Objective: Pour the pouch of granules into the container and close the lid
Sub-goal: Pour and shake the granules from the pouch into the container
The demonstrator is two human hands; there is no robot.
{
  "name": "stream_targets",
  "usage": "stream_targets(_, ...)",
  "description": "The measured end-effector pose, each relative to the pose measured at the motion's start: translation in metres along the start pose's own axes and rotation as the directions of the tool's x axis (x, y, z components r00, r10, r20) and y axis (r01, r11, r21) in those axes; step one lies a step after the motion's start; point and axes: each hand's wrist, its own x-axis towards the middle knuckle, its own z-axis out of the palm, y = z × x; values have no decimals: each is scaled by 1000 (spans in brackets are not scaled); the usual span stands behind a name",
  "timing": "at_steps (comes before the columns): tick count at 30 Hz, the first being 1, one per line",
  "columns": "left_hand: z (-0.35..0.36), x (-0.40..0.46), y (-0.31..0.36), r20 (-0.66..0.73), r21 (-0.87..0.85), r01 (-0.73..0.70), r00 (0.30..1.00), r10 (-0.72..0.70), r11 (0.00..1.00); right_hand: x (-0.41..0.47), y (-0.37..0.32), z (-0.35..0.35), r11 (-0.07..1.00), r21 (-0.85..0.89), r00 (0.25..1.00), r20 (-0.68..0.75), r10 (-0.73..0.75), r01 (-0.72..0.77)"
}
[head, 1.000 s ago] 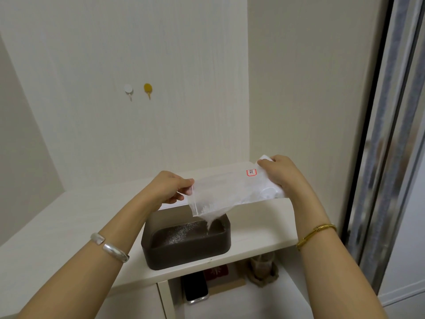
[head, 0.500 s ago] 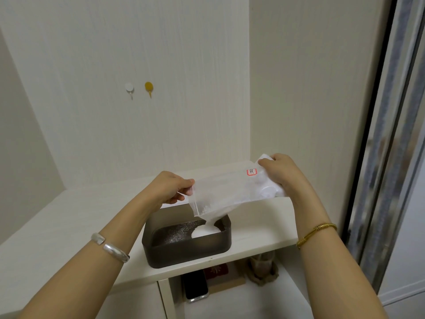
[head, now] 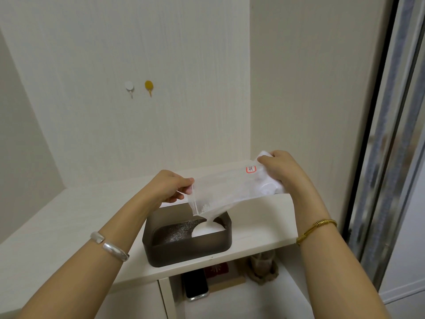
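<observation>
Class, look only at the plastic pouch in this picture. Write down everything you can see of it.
The pouch looks like thin, clear plastic, with a small red-framed label near its raised end. It is tilted, open mouth downward, above the dark brown container on the shelf. The left hand pinches the edge of the mouth; the right hand grips the raised closed end. White granules stream from the mouth into a heap in the container. Some granules remain inside.

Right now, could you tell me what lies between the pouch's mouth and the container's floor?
In the head view, a white stream of granules falls from the pouch onto a white heap inside the container.
</observation>
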Motion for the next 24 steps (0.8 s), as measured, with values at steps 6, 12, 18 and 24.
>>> stream_targets(6, 1, 2, -5, 8, -6, 8, 1000, -8, 1000, -4, -8, 0, 999, 42, 999, 12, 32, -33)
stream_targets(12, 1, 5, -7, 12, -11, 12, 1000, -12, 1000, -6, -10, 0, 999, 32, 999, 30, 36, -37)
stream_targets(18, 1, 5, -9, 16, -15, 11, 1000, -10, 1000, -4, -11, 0, 1000, -19, 1000, 5, 18, -18)
stream_targets(24, 2, 5, -10, 15, -19, 12, 1000, -12, 1000, -5, -15, 0, 997, -63, 999, 6, 37, -37)
